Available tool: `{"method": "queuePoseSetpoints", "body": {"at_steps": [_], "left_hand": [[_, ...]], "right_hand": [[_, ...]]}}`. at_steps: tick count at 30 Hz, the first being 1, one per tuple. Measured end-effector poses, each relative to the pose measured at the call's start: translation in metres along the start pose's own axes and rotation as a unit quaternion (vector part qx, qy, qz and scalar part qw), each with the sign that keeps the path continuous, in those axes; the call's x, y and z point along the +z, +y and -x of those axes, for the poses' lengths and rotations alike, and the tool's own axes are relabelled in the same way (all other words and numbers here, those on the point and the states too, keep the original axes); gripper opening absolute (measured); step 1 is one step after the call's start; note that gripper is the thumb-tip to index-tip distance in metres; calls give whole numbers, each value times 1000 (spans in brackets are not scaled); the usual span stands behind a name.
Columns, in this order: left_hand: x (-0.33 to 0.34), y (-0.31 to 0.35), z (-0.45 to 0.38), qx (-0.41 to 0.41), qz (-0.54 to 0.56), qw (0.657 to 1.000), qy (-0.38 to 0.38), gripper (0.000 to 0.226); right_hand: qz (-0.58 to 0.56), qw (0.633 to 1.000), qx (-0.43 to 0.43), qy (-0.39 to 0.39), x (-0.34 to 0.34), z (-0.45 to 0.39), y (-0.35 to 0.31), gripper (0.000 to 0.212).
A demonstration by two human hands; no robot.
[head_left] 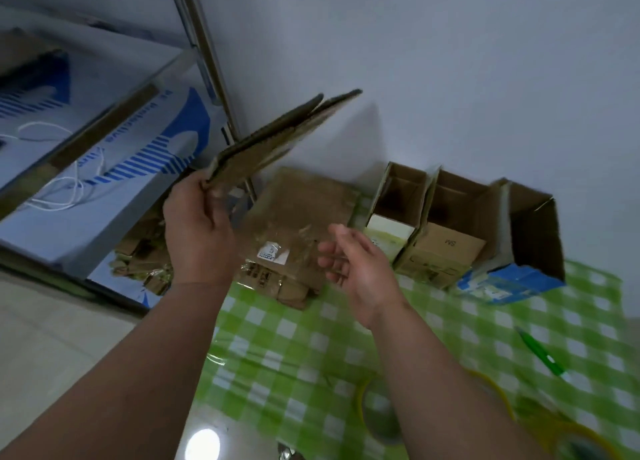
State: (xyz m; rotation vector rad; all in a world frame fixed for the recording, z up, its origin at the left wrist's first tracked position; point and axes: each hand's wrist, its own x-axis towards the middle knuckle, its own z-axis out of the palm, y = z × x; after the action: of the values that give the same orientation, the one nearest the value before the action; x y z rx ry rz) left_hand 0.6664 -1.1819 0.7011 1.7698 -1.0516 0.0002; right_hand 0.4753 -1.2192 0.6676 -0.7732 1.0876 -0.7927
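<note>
My left hand (198, 232) pinches the near corner of a flattened cardboard box (273, 140), which it holds tilted in the air above the table's far left corner. My right hand (360, 269) hovers with fingers loosely spread and holds nothing, just right of a stack of flat cardboard pieces (294, 231) that lies on the green checked tablecloth (433, 324). A white label shows on the top piece of that stack.
Three opened small cartons (446, 231) stand against the white wall at the table's back. A green pen-like tool (542, 352) lies at right. Rolls of yellow tape (363, 400) sit near me. Left: large white-blue boxes (121, 154), a metal shelf post (207, 64), cardboard scraps.
</note>
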Motion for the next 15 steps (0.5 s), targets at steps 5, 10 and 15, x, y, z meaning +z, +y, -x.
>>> {"method": "queuePoseSetpoints", "body": {"at_steps": [5, 10, 15], "left_hand": [[-31, 39, 11, -53, 112, 991, 47, 19], [-44, 45, 51, -200, 142, 969, -4, 15], [-42, 45, 94, -233, 165, 955, -75, 22]], "right_hand": [[24, 993, -28, 110, -27, 24, -2, 9], [21, 970, -100, 220, -64, 50, -18, 35], [7, 985, -105, 134, -102, 75, -30, 50]]}}
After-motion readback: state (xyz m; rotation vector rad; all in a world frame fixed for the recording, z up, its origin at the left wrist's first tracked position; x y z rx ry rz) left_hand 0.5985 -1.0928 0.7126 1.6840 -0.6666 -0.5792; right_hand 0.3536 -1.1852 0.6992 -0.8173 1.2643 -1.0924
